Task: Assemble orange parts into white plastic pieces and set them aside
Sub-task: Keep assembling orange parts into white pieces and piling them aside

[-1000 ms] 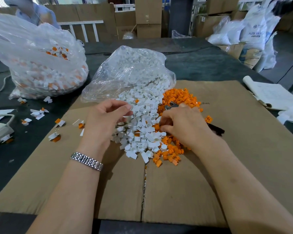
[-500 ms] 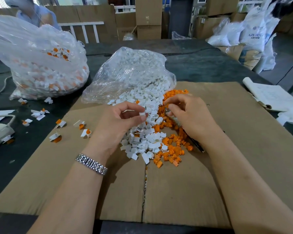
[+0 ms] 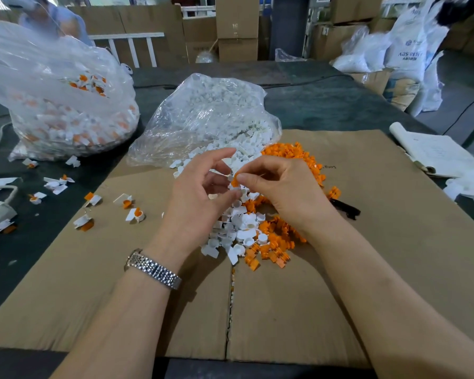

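Two hands above the heap — right hand fingers pinch an orange part against a white piece pinched by left hand fingers.

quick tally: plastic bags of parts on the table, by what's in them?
Bag of white pieces: 1
Bag of assembled white-and-orange parts: 1
Total: 2

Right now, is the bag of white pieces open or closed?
Open: white plastic pieces spill from the clear bag's mouth onto the cardboard.
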Tool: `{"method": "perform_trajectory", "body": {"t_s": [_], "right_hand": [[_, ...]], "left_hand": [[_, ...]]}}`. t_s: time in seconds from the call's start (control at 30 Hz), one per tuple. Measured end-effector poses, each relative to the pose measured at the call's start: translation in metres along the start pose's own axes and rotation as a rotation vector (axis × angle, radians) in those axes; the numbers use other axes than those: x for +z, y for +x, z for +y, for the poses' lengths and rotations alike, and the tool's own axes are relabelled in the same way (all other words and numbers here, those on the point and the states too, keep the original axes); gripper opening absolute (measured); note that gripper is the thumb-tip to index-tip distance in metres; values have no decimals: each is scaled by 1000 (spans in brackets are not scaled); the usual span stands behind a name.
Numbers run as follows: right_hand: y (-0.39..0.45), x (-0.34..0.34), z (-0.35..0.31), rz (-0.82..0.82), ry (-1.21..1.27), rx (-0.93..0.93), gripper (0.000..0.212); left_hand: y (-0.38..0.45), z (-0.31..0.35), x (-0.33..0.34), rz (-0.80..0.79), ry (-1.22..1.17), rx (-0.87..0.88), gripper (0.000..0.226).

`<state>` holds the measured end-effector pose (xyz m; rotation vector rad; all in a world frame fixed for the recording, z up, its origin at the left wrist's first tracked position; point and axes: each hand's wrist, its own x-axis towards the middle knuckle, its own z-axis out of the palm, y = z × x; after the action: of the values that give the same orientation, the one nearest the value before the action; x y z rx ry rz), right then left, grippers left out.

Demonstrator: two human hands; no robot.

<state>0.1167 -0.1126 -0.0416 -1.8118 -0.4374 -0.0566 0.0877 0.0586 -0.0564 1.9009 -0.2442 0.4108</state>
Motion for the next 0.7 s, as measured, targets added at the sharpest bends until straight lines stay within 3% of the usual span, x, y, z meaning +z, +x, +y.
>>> {"method": "perform_trajectory", "body": {"t_s": [0.17,0.37,0.6,0.7], "right_hand": [[0,6,0,39,-217,-49,4],[-2,16,-2,64,-254,-44,7],[-1,0,-3,74,-169,-116,6],[-1,-3,-3,51,-171,-204,4]], "left_hand": [[1,-4,6,54,260,191,68],[-3,-3,10,128,381,299,64],[0,1,-1,118,-167,-110,53],[3,-2,-8,13,-343,-252,39]]}}
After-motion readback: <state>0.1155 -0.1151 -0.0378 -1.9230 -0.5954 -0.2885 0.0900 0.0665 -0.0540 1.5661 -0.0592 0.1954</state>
